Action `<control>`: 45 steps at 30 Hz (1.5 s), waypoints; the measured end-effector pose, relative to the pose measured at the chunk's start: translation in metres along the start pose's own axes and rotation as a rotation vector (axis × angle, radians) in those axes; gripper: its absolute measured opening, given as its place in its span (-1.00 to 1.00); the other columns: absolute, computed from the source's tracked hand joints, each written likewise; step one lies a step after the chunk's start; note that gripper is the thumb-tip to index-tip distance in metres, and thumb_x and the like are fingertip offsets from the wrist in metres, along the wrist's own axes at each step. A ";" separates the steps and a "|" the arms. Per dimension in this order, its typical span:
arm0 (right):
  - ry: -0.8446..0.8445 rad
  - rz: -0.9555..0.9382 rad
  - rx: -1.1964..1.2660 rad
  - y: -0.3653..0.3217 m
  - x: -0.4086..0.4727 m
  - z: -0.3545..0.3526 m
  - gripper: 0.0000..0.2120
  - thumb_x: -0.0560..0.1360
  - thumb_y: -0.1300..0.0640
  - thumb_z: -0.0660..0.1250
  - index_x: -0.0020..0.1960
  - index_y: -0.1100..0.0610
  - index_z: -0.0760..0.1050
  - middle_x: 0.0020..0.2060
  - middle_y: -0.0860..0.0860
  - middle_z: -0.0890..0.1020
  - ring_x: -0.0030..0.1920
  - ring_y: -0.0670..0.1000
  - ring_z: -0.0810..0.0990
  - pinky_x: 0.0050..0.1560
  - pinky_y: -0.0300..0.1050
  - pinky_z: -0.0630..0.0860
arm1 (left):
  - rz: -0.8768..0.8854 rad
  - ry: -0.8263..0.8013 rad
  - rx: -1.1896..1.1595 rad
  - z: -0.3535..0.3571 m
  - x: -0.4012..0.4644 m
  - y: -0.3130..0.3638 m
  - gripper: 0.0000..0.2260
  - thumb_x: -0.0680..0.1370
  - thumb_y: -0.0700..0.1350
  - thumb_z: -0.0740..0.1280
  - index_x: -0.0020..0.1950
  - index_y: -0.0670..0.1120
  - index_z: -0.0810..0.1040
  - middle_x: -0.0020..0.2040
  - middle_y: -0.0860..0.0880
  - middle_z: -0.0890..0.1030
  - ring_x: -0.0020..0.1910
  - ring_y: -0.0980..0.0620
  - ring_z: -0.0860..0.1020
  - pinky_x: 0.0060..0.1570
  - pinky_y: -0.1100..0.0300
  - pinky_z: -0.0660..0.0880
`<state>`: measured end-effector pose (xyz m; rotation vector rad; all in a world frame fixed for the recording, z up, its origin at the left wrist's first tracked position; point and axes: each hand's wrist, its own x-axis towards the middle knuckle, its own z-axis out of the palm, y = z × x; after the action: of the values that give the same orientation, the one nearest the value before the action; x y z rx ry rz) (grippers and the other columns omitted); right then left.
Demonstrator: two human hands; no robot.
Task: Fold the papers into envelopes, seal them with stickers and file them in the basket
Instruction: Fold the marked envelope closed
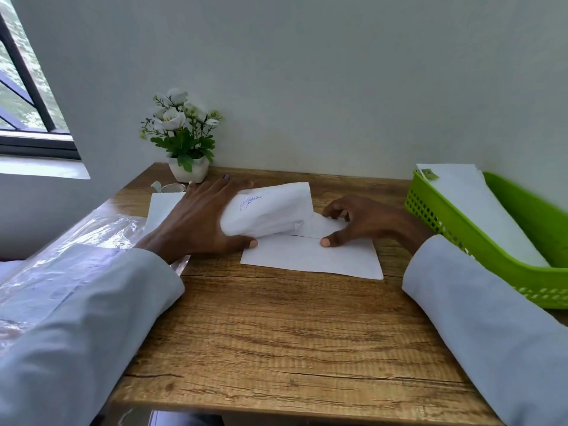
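Note:
A white paper [310, 256] lies on the wooden table [276, 327], its far half curled over toward me and showing a blue signature. My left hand [196, 219] holds that curled flap, thumb pressing its near edge and fingers stretched behind it. My right hand [359, 224] presses fingertips and thumb on the paper beside the fold. A green basket [479, 241] at the right holds white folded envelopes [479, 204], the top one bearing a small green sticker [429, 173].
More white paper [159, 210] lies under my left hand. A clear plastic wrapper [92, 238] covers the table's left edge. A white pot of artificial flowers [184, 142] stands by the wall, with a small sticker strip [167, 187] in front of it.

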<state>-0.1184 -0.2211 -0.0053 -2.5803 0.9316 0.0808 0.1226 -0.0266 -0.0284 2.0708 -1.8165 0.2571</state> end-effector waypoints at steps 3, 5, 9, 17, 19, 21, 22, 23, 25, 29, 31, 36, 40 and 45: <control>-0.078 0.025 -0.021 -0.006 0.007 -0.008 -0.32 0.33 -0.15 0.54 0.37 0.03 0.42 0.26 -0.03 0.50 0.22 0.00 0.46 0.16 -0.12 0.42 | 0.007 0.027 -0.014 0.001 -0.001 0.002 -0.06 0.20 0.51 0.29 0.49 0.11 0.21 0.46 -0.03 0.36 0.47 -0.08 0.27 0.40 -0.16 0.23; -0.103 0.034 -0.041 -0.008 0.012 -0.011 -0.32 0.32 -0.14 0.55 0.35 0.03 0.42 0.23 -0.04 0.50 0.19 0.00 0.46 0.10 -0.15 0.39 | -0.002 0.042 -0.032 0.000 -0.002 0.003 -0.05 0.20 0.50 0.28 0.49 0.10 0.21 0.46 -0.04 0.37 0.46 -0.09 0.28 0.40 -0.19 0.23; -0.162 0.054 -0.039 -0.012 0.017 -0.015 -0.34 0.31 -0.13 0.57 0.32 0.00 0.42 0.23 -0.03 0.52 0.18 0.02 0.47 0.08 -0.13 0.41 | 0.012 0.028 -0.029 0.001 -0.003 0.000 -0.05 0.21 0.51 0.29 0.50 0.11 0.17 0.47 -0.02 0.35 0.48 -0.08 0.25 0.42 -0.20 0.18; -0.093 0.036 -0.054 -0.021 -0.001 -0.016 -0.26 0.30 -0.05 0.59 0.40 0.02 0.36 0.29 -0.01 0.51 0.16 0.02 0.47 0.06 -0.11 0.38 | 0.025 0.057 -0.097 -0.002 -0.005 -0.008 0.00 0.19 0.59 0.21 0.51 0.10 0.17 0.44 -0.05 0.37 0.42 -0.07 0.31 0.38 -0.15 0.27; 0.034 0.009 -0.084 -0.025 -0.013 -0.013 -0.24 0.31 -0.01 0.60 0.42 0.02 0.35 0.31 0.00 0.51 0.22 0.05 0.48 0.06 -0.12 0.35 | 0.048 0.132 -0.145 -0.005 -0.005 -0.009 -0.05 0.22 0.48 0.36 0.48 0.05 0.23 0.37 -0.05 0.43 0.31 -0.05 0.39 0.27 -0.05 0.35; 0.217 -0.033 -0.188 -0.028 -0.030 -0.006 -0.33 0.34 0.06 0.56 0.39 0.01 0.40 0.29 0.01 0.54 0.24 0.08 0.50 0.03 -0.12 0.36 | 0.057 0.201 -0.178 -0.007 -0.006 -0.010 -0.10 0.24 0.37 0.44 0.47 0.04 0.26 0.34 -0.03 0.45 0.25 -0.02 0.41 0.18 0.04 0.36; 0.299 -0.072 -0.248 -0.029 -0.038 -0.001 -0.42 0.36 0.10 0.53 0.34 0.00 0.45 0.24 0.00 0.58 0.22 0.08 0.52 0.00 -0.12 0.38 | 0.051 0.222 -0.189 -0.008 -0.007 -0.010 -0.09 0.23 0.37 0.44 0.47 0.03 0.25 0.34 -0.03 0.45 0.23 0.00 0.42 0.15 0.08 0.35; 0.363 -0.117 -0.286 -0.030 -0.045 0.003 -0.53 0.37 0.15 0.48 0.26 -0.01 0.51 0.17 -0.01 0.62 0.17 0.08 0.55 -0.05 -0.12 0.38 | 0.046 0.230 -0.194 -0.008 -0.007 -0.010 -0.08 0.22 0.39 0.43 0.47 0.03 0.24 0.34 -0.04 0.45 0.22 0.01 0.42 0.13 0.11 0.33; 0.429 -0.169 -0.311 -0.029 -0.058 0.013 -0.66 0.41 0.20 0.39 0.16 -0.03 0.57 0.06 -0.03 0.67 0.09 0.07 0.59 -0.11 -0.16 0.31 | 0.056 0.223 -0.204 -0.008 -0.008 -0.010 -0.07 0.23 0.41 0.40 0.48 0.02 0.24 0.33 -0.03 0.45 0.20 0.06 0.41 0.11 0.14 0.30; 0.443 -0.211 -0.372 -0.026 -0.068 0.028 -0.57 0.49 0.25 0.27 0.28 -0.09 0.56 0.16 -0.10 0.65 0.15 0.03 0.59 -0.09 -0.15 0.45 | 0.088 0.176 -0.270 -0.007 -0.008 -0.012 -0.08 0.25 0.42 0.39 0.48 0.03 0.23 0.34 0.01 0.42 0.21 0.18 0.35 0.17 0.09 0.35; 0.395 -0.276 -0.409 -0.020 -0.069 0.033 -0.49 0.47 0.32 0.26 0.32 -0.10 0.54 0.26 -0.14 0.59 0.24 0.00 0.56 0.01 -0.08 0.54 | 0.060 0.168 -0.322 -0.006 -0.008 -0.016 -0.08 0.24 0.41 0.42 0.49 0.06 0.21 0.36 0.03 0.40 0.26 0.08 0.39 0.21 -0.04 0.43; 0.253 -0.290 -0.358 -0.008 -0.077 0.034 -0.56 0.53 0.06 0.32 0.39 -0.19 0.45 0.44 -0.18 0.41 0.42 -0.08 0.40 0.27 0.00 0.47 | 0.043 0.171 -0.394 -0.006 -0.009 -0.021 -0.09 0.25 0.39 0.44 0.48 0.05 0.21 0.32 0.02 0.41 0.25 -0.01 0.42 0.16 -0.15 0.49; 0.070 -0.161 -0.111 -0.012 -0.081 0.027 -0.29 0.23 -0.60 0.17 0.24 -0.27 0.54 0.36 -0.33 0.45 0.34 -0.18 0.40 0.33 0.00 0.41 | 0.055 0.151 -0.368 -0.004 -0.008 -0.022 -0.10 0.26 0.39 0.43 0.48 0.06 0.21 0.34 0.02 0.40 0.26 -0.02 0.41 0.18 -0.16 0.47; 0.189 -0.205 -0.063 -0.025 -0.059 0.034 -0.46 0.41 -0.48 0.18 -0.03 -0.05 0.62 0.00 -0.12 0.67 0.00 -0.04 0.59 0.00 0.05 0.57 | 0.135 0.162 -0.232 -0.005 -0.009 -0.010 -0.13 0.26 0.40 0.40 0.46 0.10 0.22 0.34 -0.01 0.41 0.24 0.19 0.31 0.25 0.01 0.33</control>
<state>-0.1458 -0.1551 -0.0175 -2.7631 0.7319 -0.1965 0.1312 -0.0153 -0.0284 1.7243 -1.7972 0.2304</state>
